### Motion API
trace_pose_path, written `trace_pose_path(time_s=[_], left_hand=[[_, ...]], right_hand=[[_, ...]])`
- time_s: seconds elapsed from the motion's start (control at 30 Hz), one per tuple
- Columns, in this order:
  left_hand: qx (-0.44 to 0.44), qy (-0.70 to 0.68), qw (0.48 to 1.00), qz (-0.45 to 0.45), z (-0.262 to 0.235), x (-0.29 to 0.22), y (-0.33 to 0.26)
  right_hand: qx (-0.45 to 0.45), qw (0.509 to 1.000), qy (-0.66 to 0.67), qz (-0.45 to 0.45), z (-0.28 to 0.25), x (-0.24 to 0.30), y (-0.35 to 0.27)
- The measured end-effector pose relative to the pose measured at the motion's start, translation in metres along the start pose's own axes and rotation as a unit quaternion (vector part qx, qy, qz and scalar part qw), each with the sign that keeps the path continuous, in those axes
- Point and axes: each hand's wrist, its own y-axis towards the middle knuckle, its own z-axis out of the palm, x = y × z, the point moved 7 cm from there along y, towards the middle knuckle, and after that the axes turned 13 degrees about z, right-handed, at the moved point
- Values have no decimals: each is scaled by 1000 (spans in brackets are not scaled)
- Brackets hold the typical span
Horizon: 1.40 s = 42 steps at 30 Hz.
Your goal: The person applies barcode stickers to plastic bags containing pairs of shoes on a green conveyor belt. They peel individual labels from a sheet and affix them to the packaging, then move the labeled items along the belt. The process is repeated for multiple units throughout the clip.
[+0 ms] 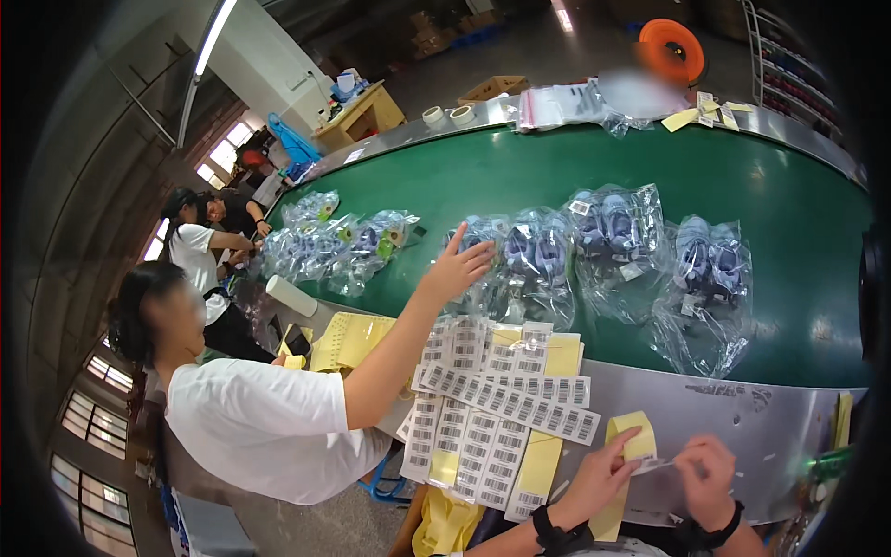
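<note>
My left hand [599, 478] is closed on a curled yellow label strip [610, 515], whose upper end loops over the fingers. From that strip a small white label [652, 465] stretches towards my right hand [710, 475]. The fingers of my right hand are pinched together at the label's edge. Left of my hands, sheets of white barcode labels [478, 441] lie overlapping on yellow backing paper [534, 478] at the metal table edge. Beyond them, pairs of blue shoes in clear plastic bags [538, 255] rest on the green belt.
A co-worker in a white shirt [269, 418] stands at my left, one hand [459, 266] on a bagged pair. More bagged shoes [343, 241] lie farther left. Tape rolls [461, 114], a stack of plastic bags [561, 105] and an orange fan [670, 51] are at the far side.
</note>
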Motion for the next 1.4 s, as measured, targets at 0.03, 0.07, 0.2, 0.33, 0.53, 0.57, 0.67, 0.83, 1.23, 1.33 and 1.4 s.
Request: trace_pose_path(time_s=[0.03, 0.07, 0.2, 0.33, 0.53, 0.57, 0.67, 0.83, 1.23, 1.33, 1.4], left_hand=[[8, 51, 999, -11, -5, 5, 3], [-43, 43, 998, 15, -5, 5, 6], [-94, 63, 992, 47, -6, 5, 8], [-93, 92, 990, 44, -2, 4, 11], [-110, 11, 994, 22, 9, 0, 7], [-92, 0, 995, 30, 10, 8, 7], [-97, 46, 994, 35, -7, 24, -2], [-54, 76, 993, 65, -2, 21, 4], [-56, 27, 996, 66, 6, 17, 7], [-48, 35, 997, 57, 2, 17, 3], [-54, 32, 996, 67, -2, 16, 0]], right_hand=[[-18, 999, 16, 42, -10, -15, 6], [-40, 995, 29, 85, -27, -32, 15], [-104, 946, 257, 167, -85, -96, 112], [-108, 922, 277, 249, -115, -191, 210], [-177, 935, 135, 278, -102, -236, 311], [-239, 933, 66, 260, -99, -243, 330], [-93, 958, 20, 269, -73, -237, 349], [-85, 911, 221, 338, -90, -272, 324], [-163, 923, 231, 261, -110, -285, 301], [-142, 908, 272, 285, -87, -257, 304], [-143, 913, 261, 278, -91, -269, 309]])
